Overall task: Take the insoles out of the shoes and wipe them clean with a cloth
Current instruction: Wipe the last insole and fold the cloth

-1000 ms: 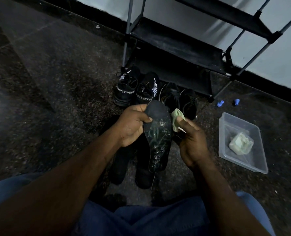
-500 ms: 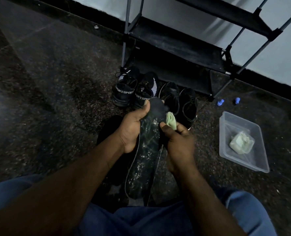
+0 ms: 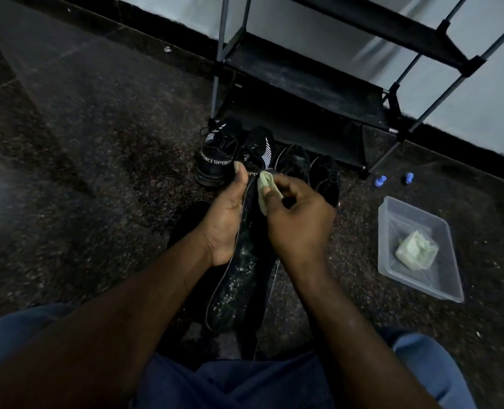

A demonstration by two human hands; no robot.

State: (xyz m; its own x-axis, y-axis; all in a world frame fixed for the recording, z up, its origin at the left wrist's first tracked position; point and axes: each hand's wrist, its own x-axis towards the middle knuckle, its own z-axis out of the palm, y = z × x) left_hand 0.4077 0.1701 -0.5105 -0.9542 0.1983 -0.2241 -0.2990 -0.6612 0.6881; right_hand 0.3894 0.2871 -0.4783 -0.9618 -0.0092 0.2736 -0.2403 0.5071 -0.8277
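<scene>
My left hand [image 3: 225,219] grips a long black insole [image 3: 239,278] by its left edge near the far end; the insole is speckled with pale dust and its near end points at my lap. My right hand [image 3: 298,222] pinches a small pale green cloth [image 3: 267,187] and presses it on the insole's far end. A pair of black shoes marked SPORT [image 3: 218,160] stands on the floor beyond my hands, with a second black pair [image 3: 324,178] to its right. More dark insoles [image 3: 185,228] lie on the floor under my hands.
A clear plastic tub [image 3: 451,278] at the right holds another pale green cloth [image 3: 416,253]. Two small blue caps [image 3: 380,181] lie beyond it. A black metal shoe rack [image 3: 303,81] stands against the pale wall. My blue-trousered knees fill the bottom edge.
The insole has tipped from facing me to lying flatter, its near end lowered toward my lap. My right hand with the cloth moved from beside the insole onto its far end.
</scene>
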